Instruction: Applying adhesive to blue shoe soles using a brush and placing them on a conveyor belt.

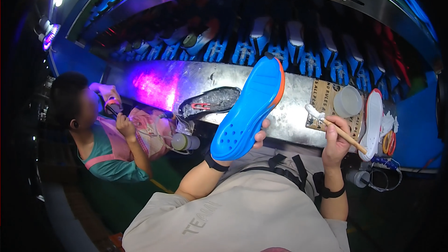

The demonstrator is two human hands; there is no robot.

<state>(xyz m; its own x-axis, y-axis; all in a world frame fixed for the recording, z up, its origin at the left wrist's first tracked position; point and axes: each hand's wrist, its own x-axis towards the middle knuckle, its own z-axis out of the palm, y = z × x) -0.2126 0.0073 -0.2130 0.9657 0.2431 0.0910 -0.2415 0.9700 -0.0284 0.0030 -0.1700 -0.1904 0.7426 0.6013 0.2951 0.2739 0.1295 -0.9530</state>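
The left hand (254,137) was clamped on the near end of a blue shoe sole (249,107) w/ orange rim, tilted up over the metal surface (186,81). The right hand (335,140) was closed around a wooden brush (336,128), its white tip just beside a cup (347,101). The sole looked light, a bit flexible; holding by the edges seemed best, approx. at the heel.

Beige T-shirt, black wristbands, dark strap
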